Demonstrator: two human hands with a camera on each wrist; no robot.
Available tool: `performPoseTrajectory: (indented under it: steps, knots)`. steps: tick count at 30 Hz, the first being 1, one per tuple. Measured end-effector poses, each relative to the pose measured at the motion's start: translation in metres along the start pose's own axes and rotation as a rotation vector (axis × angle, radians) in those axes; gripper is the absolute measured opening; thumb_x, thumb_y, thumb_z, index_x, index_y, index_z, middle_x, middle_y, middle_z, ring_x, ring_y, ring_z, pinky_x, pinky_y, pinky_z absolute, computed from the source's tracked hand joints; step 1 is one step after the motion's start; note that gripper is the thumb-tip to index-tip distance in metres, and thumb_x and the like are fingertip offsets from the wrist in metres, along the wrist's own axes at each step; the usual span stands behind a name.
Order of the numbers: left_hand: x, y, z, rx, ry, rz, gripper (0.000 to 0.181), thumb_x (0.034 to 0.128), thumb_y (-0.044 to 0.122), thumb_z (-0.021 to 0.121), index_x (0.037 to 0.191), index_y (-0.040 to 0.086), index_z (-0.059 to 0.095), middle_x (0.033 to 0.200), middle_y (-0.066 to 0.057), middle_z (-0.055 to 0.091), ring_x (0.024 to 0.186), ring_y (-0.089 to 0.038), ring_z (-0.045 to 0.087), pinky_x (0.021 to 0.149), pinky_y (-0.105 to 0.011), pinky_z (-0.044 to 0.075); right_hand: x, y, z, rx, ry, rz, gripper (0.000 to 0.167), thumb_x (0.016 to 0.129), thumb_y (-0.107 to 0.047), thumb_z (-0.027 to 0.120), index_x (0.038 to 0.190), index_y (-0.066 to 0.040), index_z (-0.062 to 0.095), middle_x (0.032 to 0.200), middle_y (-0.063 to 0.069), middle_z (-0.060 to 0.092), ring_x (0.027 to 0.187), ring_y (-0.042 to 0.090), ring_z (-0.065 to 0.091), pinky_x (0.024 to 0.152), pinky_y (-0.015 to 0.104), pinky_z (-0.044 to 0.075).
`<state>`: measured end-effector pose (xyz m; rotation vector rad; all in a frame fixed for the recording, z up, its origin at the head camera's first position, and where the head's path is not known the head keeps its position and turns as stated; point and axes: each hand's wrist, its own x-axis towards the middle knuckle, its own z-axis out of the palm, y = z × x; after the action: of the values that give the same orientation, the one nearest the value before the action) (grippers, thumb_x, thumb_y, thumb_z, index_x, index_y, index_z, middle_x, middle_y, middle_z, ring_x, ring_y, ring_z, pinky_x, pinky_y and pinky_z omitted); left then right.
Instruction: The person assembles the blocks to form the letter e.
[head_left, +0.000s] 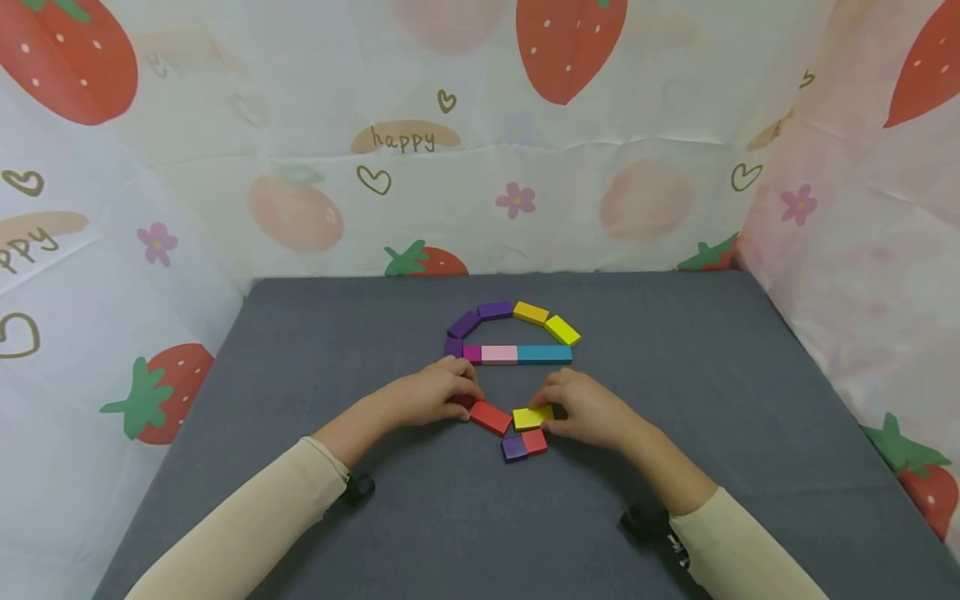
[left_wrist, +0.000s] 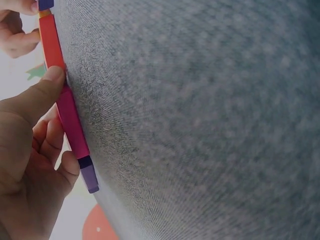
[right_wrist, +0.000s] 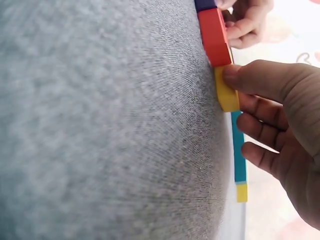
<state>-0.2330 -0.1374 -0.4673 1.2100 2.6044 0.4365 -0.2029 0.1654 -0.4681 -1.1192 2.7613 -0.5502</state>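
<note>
My left hand (head_left: 431, 393) holds a magenta block (left_wrist: 73, 122) between thumb and fingers; the thumb tip lies where it meets a red block (head_left: 491, 417). In the head view the fingers mostly cover the magenta block. My right hand (head_left: 592, 406) pinches a yellow block (head_left: 528, 419), thumb on its near side. That yellow block lies near the red block's right end. Just below it are a small purple block (head_left: 513, 449) and a small red block (head_left: 535, 442), side by side.
Beyond the hands runs a straight row of a small magenta block (head_left: 472, 355), a pink block (head_left: 499, 355) and a blue block (head_left: 545, 355). Purple blocks (head_left: 495, 311) and yellow blocks (head_left: 562, 330) arch above it. Everything lies on a grey cloth-covered table (head_left: 675, 358), with printed curtains (head_left: 300, 108) around it.
</note>
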Motion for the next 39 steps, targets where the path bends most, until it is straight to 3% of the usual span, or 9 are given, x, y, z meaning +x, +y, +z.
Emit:
performPoseTrajectory:
  steps: [15,39]
  knots:
    - [0.0001,0.0004,0.0001,0.0,0.003,0.002,0.029,0.0956,0.026,0.074,0.124,0.018,0.074,0.119,-0.002,0.058,0.113,-0.019,0.049,0.102,-0.037,0.047,-0.0062,-0.0024,-0.001,0.007,-0.008,-0.042,0.026,0.089,-0.022,0.082,0.114,-0.018,0.077,0.108,-0.006,0.068,0.101,0.013,0.056,0.09,0.035,0.052]
    - [0.0007,0.001,-0.0028,0.0,-0.031,0.01,0.029,0.0969,0.025,0.073,0.125,0.019,0.073,0.12,-0.002,0.058,0.114,-0.019,0.049,0.103,-0.038,0.046,-0.0099,-0.0087,0.0009,0.013,-0.025,-0.008,0.028,0.089,-0.024,0.081,0.116,-0.018,0.076,0.111,-0.006,0.069,0.105,0.014,0.058,0.093,0.037,0.053]
